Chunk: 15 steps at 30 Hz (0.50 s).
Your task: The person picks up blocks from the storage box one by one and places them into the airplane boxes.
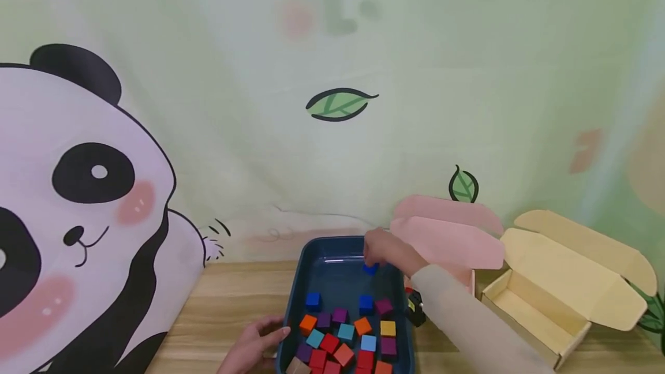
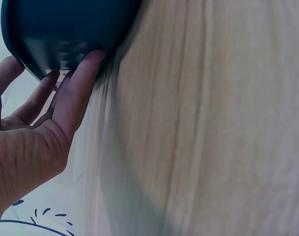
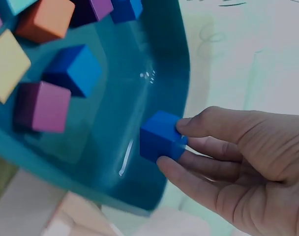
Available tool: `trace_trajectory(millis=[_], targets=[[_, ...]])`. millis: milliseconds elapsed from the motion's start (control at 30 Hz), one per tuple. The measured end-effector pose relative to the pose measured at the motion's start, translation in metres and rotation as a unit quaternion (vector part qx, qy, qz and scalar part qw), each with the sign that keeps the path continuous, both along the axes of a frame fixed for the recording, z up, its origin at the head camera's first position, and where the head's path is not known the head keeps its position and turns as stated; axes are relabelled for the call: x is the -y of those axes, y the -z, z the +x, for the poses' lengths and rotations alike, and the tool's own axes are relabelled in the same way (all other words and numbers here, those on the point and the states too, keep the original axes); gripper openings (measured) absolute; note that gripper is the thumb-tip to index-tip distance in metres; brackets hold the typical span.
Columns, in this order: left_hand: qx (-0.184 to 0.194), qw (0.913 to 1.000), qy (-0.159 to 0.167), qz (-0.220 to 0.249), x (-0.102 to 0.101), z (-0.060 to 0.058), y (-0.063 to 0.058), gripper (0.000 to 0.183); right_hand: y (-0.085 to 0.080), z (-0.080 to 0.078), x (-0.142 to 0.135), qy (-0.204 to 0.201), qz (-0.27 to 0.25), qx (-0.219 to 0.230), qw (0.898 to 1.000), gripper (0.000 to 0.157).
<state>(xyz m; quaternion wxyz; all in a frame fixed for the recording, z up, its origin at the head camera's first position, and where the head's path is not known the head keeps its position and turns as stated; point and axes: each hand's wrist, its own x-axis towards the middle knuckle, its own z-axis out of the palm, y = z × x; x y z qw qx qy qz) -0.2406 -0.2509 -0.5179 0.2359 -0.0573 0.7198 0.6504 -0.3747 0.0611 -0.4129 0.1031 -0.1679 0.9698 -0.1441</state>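
Note:
My right hand (image 1: 383,248) pinches a blue cube (image 3: 163,136) between thumb and fingertips, inside the far right corner of a dark blue tray (image 1: 332,270). My left hand (image 1: 253,346) is at the tray's left side, its thumb at the rim. Relaxed fingers (image 2: 73,101) touch the tray's outer wall in the left wrist view. Many coloured cubes crowd the near half of the tray, among them a second blue cube (image 1: 366,304), another blue cube (image 1: 313,302) at the left, a yellow cube (image 1: 387,328) and a magenta cube (image 3: 44,107).
An open pink box (image 1: 447,241) stands right of the tray, partly behind my right forearm. Farther right is an open cream box (image 1: 545,310) with its lid up. A small black object (image 1: 415,309) lies by the tray's right side. A panda-printed cloth (image 1: 234,131) hangs behind the wooden table (image 1: 223,299).

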Motion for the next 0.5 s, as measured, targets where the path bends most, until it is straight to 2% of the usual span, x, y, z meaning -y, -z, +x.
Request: trace_trajectory(millis=[67, 300, 500], targets=[[0.002, 1.0000, 0.002, 0.002, 0.000, 0.000, 0.001, 0.069, -0.006, 0.003, -0.006, 0.009, -0.015, 0.003, 1.000, 0.005], [0.005, 0.9998, 0.005, 0.018, 0.001, 0.001, 0.001, 0.071, -0.018, 0.009, -0.024, -0.008, -0.051, -0.014, 0.999, 0.007], [0.004, 0.9996, 0.008, 0.028, 0.001, 0.000, 0.002, 0.070, -0.022, 0.008, -0.038, -0.020, -0.027, -0.036, 0.999, 0.012]])
